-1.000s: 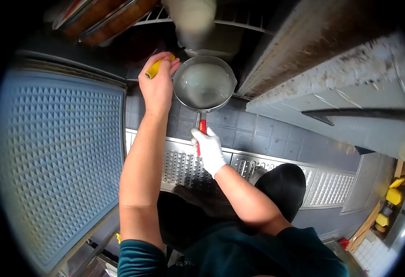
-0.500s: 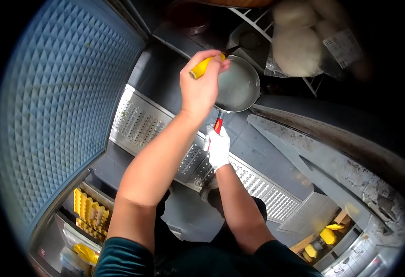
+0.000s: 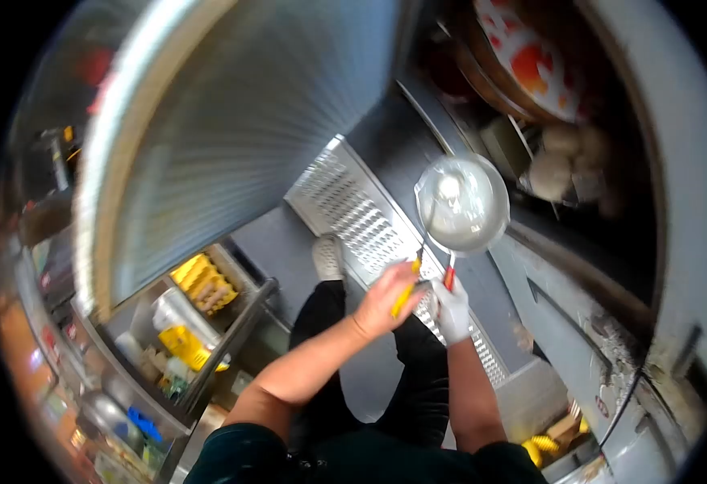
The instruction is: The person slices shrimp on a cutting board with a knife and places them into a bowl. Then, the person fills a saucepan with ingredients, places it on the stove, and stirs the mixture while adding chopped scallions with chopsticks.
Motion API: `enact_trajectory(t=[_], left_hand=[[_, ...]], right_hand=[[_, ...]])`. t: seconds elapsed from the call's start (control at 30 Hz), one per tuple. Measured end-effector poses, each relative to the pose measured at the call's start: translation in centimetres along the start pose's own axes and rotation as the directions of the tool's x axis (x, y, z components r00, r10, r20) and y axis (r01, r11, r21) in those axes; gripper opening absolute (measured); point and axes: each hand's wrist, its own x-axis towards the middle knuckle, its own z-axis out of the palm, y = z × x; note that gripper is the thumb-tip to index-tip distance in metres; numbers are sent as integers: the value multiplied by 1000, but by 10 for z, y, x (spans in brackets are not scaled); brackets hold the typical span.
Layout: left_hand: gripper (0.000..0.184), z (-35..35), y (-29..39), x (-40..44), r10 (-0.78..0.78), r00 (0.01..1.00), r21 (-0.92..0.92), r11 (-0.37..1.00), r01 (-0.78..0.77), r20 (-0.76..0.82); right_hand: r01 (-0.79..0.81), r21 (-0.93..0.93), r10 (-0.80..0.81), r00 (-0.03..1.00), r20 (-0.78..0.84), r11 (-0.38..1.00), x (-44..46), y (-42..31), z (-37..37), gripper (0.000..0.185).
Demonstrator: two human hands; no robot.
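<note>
Holding pan, red handle pointing toward body

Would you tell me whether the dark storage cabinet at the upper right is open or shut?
Open: its dark interior shows, with a red-and-white patterned item and pale round items visible inside.

The cabinet door is motion-blurred. The patterned bowl is partly lost in shadow. Small items at far left are indistinct.
</note>
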Motion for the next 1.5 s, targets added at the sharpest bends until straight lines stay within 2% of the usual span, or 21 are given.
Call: enact_trajectory(t=[0.1, 0.13, 0.17, 0.23, 0.3, 0.37, 0.43, 0.47, 0.5, 0.53, 0.6, 0.63, 0.7, 0.77, 0.83, 0.9, 0.97, 1.07, 1.17, 1.27, 1.5], left_hand=[[59, -69, 78, -30, -8, 982, -17, 1000, 12, 187], [61, -96, 98, -48, -38, 951, 53, 998, 23, 308], [63, -131, 125, -49, 43, 943, 157, 983, -99, 330], [65, -205, 160, -46, 169, 981, 399, 896, -194, 97], [61, -288, 200, -31, 220, 944, 661, 750, -1, -248], [64, -366, 223, -1, 101, 887, 787, 514, 342, -451], [66, -402, 167, 5, -182, 815, 656, 509, 557, -550], [69, -420, 206, 21, -534, 741, 558, 497, 665, -407], [71, -406, 200, 12, -372, 786, 601, 507, 618, -494], [79, -399, 210, 4, -472, 782, 576, 531, 621, -408], [81, -388, 228, -22, -656, 752, 430, 661, 615, -66], [80, -383, 210, -41, -664, 739, 258, 739, 623, 116], [68, -380, 185, -85, -493, 839, 262, 799, 541, -229], [56, -422, 182, -121, -307, 798, 445, 700, 559, -518], [63, -468, 178, -165, -401, 656, 463, 480, 745, -639], [72, -500, 169, -214, -567, 400, 313, 249, 916, -720], [77, -515, 134, -264, -574, 159, 146, 69, 987, -803], [84, -542, 160, -296, -730, -13, -59, 37, 998, -683], [92, -542, 161, -309, -781, 56, 52, 30, 998, -622], [96, -549, 162, -309, -818, 49, 21, 45, 999, -574], [101, -563, 156, -292, -829, -47, -64, -14, 998, -558]], right_hand=[[-67, -121, 73, 996, 48, 990, -95, -28, 9, 3], [-85, -115, 93, 994, 65, 990, -131, -44, 18, 3], [-100, -109, 109, 991, 81, 989, -167, -62, 27, 3], [-153, -165, 168, 983, 76, 974, -237, -104, 46, 3], [-136, -212, 157, 984, 86, 968, -291, -132, 54, 5], [-25, -314, 60, 993, 102, 949, -338, -160, 61, 6], [38, -376, 15, 990, 138, 926, -380, -192, 67, 9], [43, -364, 9, 990, 138, 930, -398, -207, 76, 9], [53, -355, -2, 990, 143, 934, -416, -225, 87, 9], [82, -359, -17, 983, 181, 930, -434, -242, 98, 10], [122, -356, -37, 971, 235, 926, -454, -261, 113, 8], [93, -349, -29, 982, 185, 932, -471, -271, 132, 7], [146, -416, -62, 976, 208, 897, -473, -279, 141, 7], [119, -397, -33, 976, 217, 910, -487, -289, 169, 4], [140, -387, -39, 966, 257, 912, -490, -290, 192, 3], [204, -349, -88, 943, 320, 915, -489, -285, 213, 5], [186, -324, -56, 927, 371, 928, -487, -283, 236, 6], [204, -370, -48, 919, 391, 906, -481, -281, 277, 7], [214, -403, -18, 899, 438, 890, -477, -284, 320, 9], [217, -426, 30, 865, 501, 878, -454, -285, 361, 9], [241, -565, 166, 802, 574, 789, -402, -304, 489, 13]])
